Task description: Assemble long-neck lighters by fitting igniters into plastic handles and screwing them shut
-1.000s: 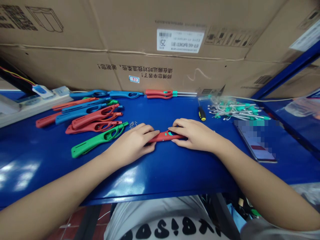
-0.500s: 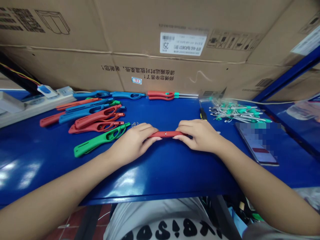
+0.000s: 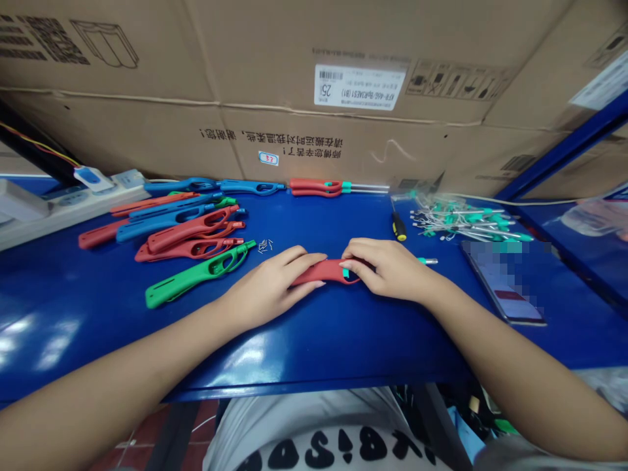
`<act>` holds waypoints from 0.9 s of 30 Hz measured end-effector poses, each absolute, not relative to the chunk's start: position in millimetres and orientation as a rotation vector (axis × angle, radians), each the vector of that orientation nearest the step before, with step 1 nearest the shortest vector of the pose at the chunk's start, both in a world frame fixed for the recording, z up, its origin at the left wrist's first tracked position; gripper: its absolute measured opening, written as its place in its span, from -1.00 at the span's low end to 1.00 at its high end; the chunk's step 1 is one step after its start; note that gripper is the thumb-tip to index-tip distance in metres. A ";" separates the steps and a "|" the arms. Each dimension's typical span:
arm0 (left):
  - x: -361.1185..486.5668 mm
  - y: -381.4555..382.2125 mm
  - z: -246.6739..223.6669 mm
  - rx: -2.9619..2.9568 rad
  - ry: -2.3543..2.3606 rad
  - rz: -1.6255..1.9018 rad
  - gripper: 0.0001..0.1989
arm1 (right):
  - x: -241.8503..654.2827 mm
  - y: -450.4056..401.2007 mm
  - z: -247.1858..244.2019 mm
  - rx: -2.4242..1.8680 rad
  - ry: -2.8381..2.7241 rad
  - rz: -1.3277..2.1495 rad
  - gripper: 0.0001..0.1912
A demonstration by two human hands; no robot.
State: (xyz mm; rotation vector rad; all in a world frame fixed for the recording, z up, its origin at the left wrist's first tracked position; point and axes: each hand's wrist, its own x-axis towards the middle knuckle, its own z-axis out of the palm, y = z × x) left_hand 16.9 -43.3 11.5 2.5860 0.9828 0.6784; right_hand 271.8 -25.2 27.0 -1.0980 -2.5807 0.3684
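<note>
Between my hands is a red gas lighter, its broad side turned up and a bit of green showing at its trigger opening. My left hand is closed around the handle end. With fingers and thumb, my right hand grips the trigger end; a green collar and metal tip stick out beyond that hand. To the left lie a green lighter shell and several red and blue lighter shells. A small heap of screws sits just beyond my left hand.
At the back stands an assembled red lighter against a cardboard box. A black-and-yellow screwdriver, a pile of green-and-metal lighter rods and a phone lie to the right. A power strip is at far left.
The red lighter has turned from its narrow edge to its broad side. My hands have shifted slightly, uncovering the screws and more of the screwdriver.
</note>
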 end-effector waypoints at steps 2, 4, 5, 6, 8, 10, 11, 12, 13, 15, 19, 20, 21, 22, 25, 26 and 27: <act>15.6 -42.8 12.2 2.627 0.980 0.644 -0.60 | 272.4 -25.3 28.8 -1.043 -2.584 0.424 -0.69; 14.4 -42.2 12.8 2.633 0.972 0.595 -0.62 | 272.9 -26.4 31.2 -0.960 -2.593 0.472 -0.69; 13.8 -42.1 12.9 2.624 0.956 0.573 -0.63 | 273.1 -27.3 32.5 -0.920 -2.601 0.485 -0.68; 13.2 -42.0 12.8 2.609 0.934 0.560 -0.64 | 273.4 -28.4 33.7 -0.890 -2.612 0.490 -0.69; 12.1 -42.4 12.6 2.584 0.891 0.549 -0.63 | 273.8 -30.6 35.3 -0.851 -2.631 0.490 -0.72; 11.9 -43.8 13.1 2.575 0.874 0.527 -0.62 | 273.9 -32.5 35.3 -0.832 -2.635 0.484 -0.70; 12.4 -45.1 13.9 2.574 0.879 0.511 -0.63 | 273.5 -33.2 34.7 -0.830 -2.634 0.473 -0.69; 13.5 -46.8 15.0 2.573 0.894 0.489 -0.64 | 272.9 -33.8 33.7 -0.830 -2.635 0.450 -0.69; 15.2 -49.1 16.3 2.576 0.918 0.463 -0.66 | 271.8 -34.3 32.6 -0.829 -2.642 0.417 -0.68; 19.7 -54.5 19.1 2.602 0.988 0.398 -0.68 | 268.9 -35.3 30.7 -0.809 -2.677 0.327 -0.67; 26.5 -62.1 21.9 2.700 1.085 0.278 -0.68 | 265.5 -35.7 33.0 -0.821 -2.763 0.200 -0.64; 26.7 -62.1 22.2 2.715 1.104 0.260 -0.69 | 266.4 -35.1 34.9 -0.857 -2.775 0.177 -0.65; 26.4 -61.5 22.5 2.727 1.118 0.249 -0.70 | 268.2 -34.3 36.9 -0.897 -2.784 0.158 -0.67; 25.6 -60.4 22.9 2.738 1.126 0.245 -0.71 | 270.5 -33.2 38.7 -0.930 -2.789 0.148 -0.71; 22.6 -57.3 25.0 2.757 1.130 0.250 -0.72 | 277.4 -30.0 41.3 -0.960 -2.784 0.210 -0.80; 21.7 -56.9 25.8 2.757 1.128 0.250 -0.72 | 278.6 -29.3 40.9 -0.957 -2.778 0.233 -0.80; 21.0 -56.9 26.6 2.753 1.127 0.251 -0.71 | 278.8 -28.8 40.1 -0.948 -2.775 0.248 -0.79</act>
